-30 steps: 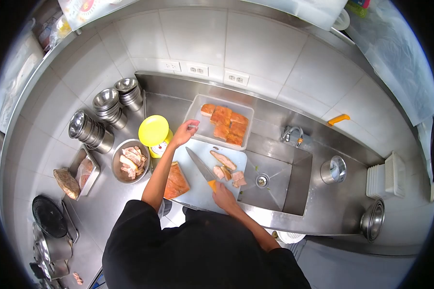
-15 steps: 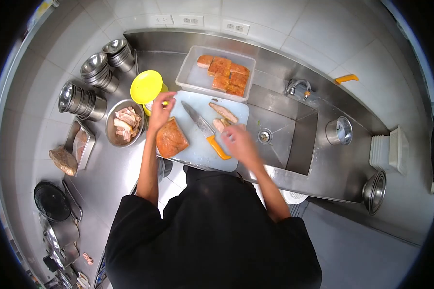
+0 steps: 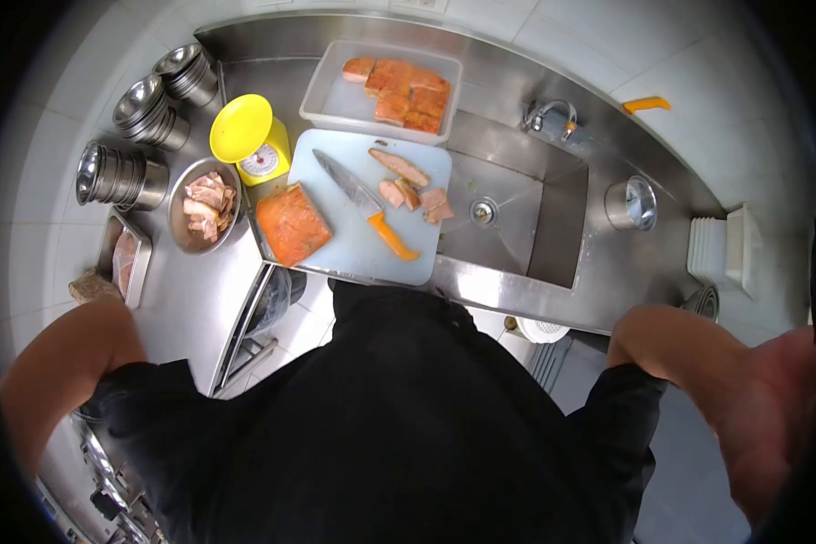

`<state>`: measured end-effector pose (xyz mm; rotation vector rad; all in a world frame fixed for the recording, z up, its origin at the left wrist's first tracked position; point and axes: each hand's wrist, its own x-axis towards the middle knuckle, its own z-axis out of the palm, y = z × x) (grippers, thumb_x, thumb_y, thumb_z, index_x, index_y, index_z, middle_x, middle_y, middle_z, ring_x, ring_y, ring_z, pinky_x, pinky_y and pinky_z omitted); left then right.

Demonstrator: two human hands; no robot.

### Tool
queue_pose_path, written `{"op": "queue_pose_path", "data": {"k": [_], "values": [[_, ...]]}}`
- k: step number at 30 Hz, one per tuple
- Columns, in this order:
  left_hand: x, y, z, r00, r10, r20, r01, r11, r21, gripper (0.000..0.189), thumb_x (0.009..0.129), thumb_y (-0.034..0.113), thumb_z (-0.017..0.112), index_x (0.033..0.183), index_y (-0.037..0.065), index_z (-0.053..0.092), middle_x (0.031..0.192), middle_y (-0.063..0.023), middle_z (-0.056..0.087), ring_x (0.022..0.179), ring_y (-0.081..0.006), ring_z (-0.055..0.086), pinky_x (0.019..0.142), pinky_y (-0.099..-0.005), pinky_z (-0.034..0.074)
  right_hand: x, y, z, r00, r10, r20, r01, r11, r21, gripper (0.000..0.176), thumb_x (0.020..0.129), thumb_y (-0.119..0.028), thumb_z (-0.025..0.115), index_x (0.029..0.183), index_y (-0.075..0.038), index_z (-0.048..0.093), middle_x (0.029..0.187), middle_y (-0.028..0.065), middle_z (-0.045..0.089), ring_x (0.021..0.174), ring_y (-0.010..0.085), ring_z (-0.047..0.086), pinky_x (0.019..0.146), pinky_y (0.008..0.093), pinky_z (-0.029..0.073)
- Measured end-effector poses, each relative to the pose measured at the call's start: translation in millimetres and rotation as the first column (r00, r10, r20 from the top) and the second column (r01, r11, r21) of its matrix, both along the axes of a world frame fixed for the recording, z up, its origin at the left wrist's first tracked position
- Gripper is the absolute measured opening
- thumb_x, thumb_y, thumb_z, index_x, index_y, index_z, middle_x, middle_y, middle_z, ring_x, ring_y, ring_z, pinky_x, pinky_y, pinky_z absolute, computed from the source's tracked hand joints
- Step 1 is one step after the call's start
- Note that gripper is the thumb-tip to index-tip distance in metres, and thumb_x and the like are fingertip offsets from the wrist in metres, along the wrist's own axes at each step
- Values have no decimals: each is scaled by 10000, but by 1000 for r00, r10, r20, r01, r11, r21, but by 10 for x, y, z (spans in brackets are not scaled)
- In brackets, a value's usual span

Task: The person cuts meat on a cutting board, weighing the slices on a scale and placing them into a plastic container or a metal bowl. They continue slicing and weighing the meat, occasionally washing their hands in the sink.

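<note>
Both arms are raised at the sides, away from the worktop. At the far right edge part of my right hand [image 3: 782, 385] shows close to the camera, its fingers out of sight. My left forearm [image 3: 77, 358] runs off the left edge, and the hand is beyond the picture. A knife with an orange handle [image 3: 392, 238] lies on the pale cutting board [image 3: 354, 258], touched by neither hand. Left of it rests a large slab of orange-brown meat [image 3: 292, 227]. On the board's right side are a long meat slice [image 3: 399, 168] and several smaller meat pieces [image 3: 436, 206].
Behind the board stands a plastic tub [image 3: 326, 104] with several meat blocks. A yellow scale [image 3: 267, 154] and a metal bowl [image 3: 188, 243] of meat pieces are to the left. The steel sink [image 3: 508, 240] lies right of the board. Stacked metal containers [image 3: 145, 181] line the left wall.
Both hands have left the board area and swung outward and up toward the camera. The view has shifted, so the worktop appears higher and slightly left. The knife still lies on the board.
</note>
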<state>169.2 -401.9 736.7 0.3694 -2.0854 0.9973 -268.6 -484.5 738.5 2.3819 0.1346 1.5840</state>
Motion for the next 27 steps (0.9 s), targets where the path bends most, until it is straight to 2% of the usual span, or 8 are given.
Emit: {"op": "queue_pose_path", "data": {"k": [1,3,7,21,27], "values": [[-163,23,-10,990,-77,121,72,996,47,247,1003,116,611,1198,-17,683,1176,-107,695,1077,-206,642,1003,-362,494,-9,-5,1,1000,-6,-5,5,1000,-4,186,875,-114,728,1054,-65,729,861,60,644,758,158,624,685,305,501],[-414,69,-149,951,-173,258,137,979,150,251,1002,124,610,1199,-15,681,1179,-106,691,1078,-206,639,1000,-363,493,-33,6,-72,1000,-7,-8,7,1000,-10,186,878,-112,721,1058,-63,726,864,60,644,754,156,619,682,303,497],[-614,65,-318,886,-241,396,153,959,240,258,1001,139,609,1200,-11,676,1184,-105,684,1079,-205,632,993,-363,492,-151,-19,-225,1000,-14,17,15,998,-60,188,884,-107,708,1065,-61,720,871,61,644,747,150,608,676,299,490],[-630,91,-519,856,-257,448,164,958,237,288,997,192,602,1205,2,658,1205,-100,658,1083,-202,609,971,-365,488,-210,30,-401,996,-38,86,51,987,-155,194,906,-93,660,1092,-51,697,895,62,644,719,130,568,654,283,462],[-658,-3,-490,843,-305,443,209,945,252,301,995,215,599,1207,7,651,1214,-99,647,1084,-201,599,961,-366,486,-152,-4,-493,985,-80,153,101,986,-134,198,915,-86,639,1103,-47,687,906,62,644,708,122,552,645,277,450]]}}
